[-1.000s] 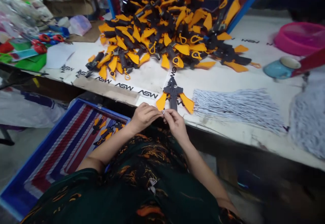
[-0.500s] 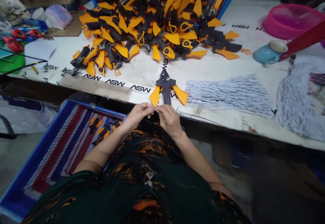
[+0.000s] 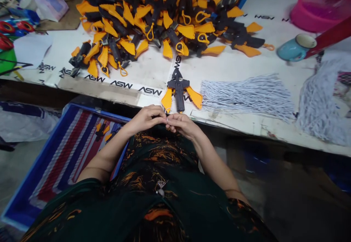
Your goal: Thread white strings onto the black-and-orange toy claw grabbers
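Note:
At the table's front edge, my left hand [image 3: 151, 118] and my right hand [image 3: 181, 124] meet with their fingertips pinched together. Between them shows a little of a thin pale string [image 3: 167, 119], mostly hidden by the fingers. Just beyond, a black and orange plastic clamp [image 3: 179, 92] lies flat, its black pointed end away from me and its two orange wings spread. To its right is a spread bundle of pale grey strings [image 3: 246, 97].
A big heap of similar clamps [image 3: 153, 18] covers the back of the table [image 3: 148, 75]. At right stand a blue enamel mug [image 3: 294, 49], a pink basin [image 3: 319, 9] and more strings [image 3: 319, 103]. Below left sits a blue-rimmed tray [image 3: 52, 139] with several clamps.
My hands have come slightly nearer me, away from the clamp, and my fingers have shifted on the string. The clamp stays on the table; the view has tilted a little.

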`<state>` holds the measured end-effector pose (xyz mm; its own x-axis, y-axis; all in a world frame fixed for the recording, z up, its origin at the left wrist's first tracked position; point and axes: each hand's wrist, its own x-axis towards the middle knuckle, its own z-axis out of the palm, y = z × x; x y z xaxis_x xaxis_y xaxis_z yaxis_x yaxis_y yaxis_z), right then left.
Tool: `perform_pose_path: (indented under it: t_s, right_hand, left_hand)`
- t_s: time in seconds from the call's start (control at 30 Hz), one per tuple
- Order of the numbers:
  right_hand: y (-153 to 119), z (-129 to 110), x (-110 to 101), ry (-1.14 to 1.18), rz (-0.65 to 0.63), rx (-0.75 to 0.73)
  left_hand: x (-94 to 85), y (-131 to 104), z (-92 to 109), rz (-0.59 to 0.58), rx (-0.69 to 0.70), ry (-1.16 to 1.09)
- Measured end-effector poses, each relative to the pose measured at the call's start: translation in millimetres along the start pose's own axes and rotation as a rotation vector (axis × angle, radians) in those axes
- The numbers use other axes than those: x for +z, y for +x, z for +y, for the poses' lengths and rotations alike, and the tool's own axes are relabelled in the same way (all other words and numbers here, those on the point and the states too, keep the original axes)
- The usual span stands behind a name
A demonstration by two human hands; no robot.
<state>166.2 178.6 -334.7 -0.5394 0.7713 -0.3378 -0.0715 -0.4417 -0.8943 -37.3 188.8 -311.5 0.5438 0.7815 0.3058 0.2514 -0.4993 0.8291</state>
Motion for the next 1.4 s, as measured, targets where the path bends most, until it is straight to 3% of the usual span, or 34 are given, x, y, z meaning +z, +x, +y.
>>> perform_pose_path:
  t_s: [0.1,0.2,0.27,0.37,0.43,0.53,0.63,0.7,0.87,1.03,1.13,1.23,1.33,1.4]
  right_hand:
    - [0,7,5,-0.092,0.16,-0.145]
    - [0,13,11,-0.434,0.427,-0.463]
    - [-1,15,13,-0.678,0.518,-0.657]
    - [-1,14,13,-0.857,0.499,-0.786]
    - [-2,10,13,-0.835,0.48,-0.749]
    - [-3,1,10,-0.604,0.381,-0.517]
    - [-2,-6,7,-0.312,0.163,-0.235]
    - [1,-8,5,-0.19,0.123,-0.157]
    - [7,1,11,-0.172,0.377,-0.216]
    - [1,9,18,-0.516,0.544,-0.382]
    - [-5,7,15,-0.757,0.483,-0.54]
    - [-10,3,10,-0.827,0.35,-0.652]
    - [-11,2,8,-0.778,0.327,-0.624]
    - [-10,3,8,-0.716,0.377,-0.546]
  left_hand:
    - [15.8,-1,-5,0.181,-0.06,0.016]
    - [35.7,-2,-9,0.374,-0.286,-0.175]
    - [46.2,-2,-12,0.405,-0.413,-0.407]
    - [52.9,-3,-15,0.38,-0.474,-0.637]
    - [50.7,-4,-16,0.43,-0.425,-0.549]
    - [40.9,-5,-16,0.51,-0.182,-0.238]
    - [30.5,-4,-18,0.427,0.028,-0.115]
    - [26.8,-2,-21,0.383,0.041,-0.089]
    - [31.0,-2,-20,0.421,-0.079,0.148]
    - [37.2,-7,-13,0.419,-0.028,0.361]
    - [37.7,-7,-10,0.413,-0.146,0.297]
    - [38.8,-7,-9,0.374,-0.333,0.065]
    - [40.2,-9,-8,0.345,-0.391,-0.05]
    - [39.5,-11,-8,0.361,-0.319,0.024]
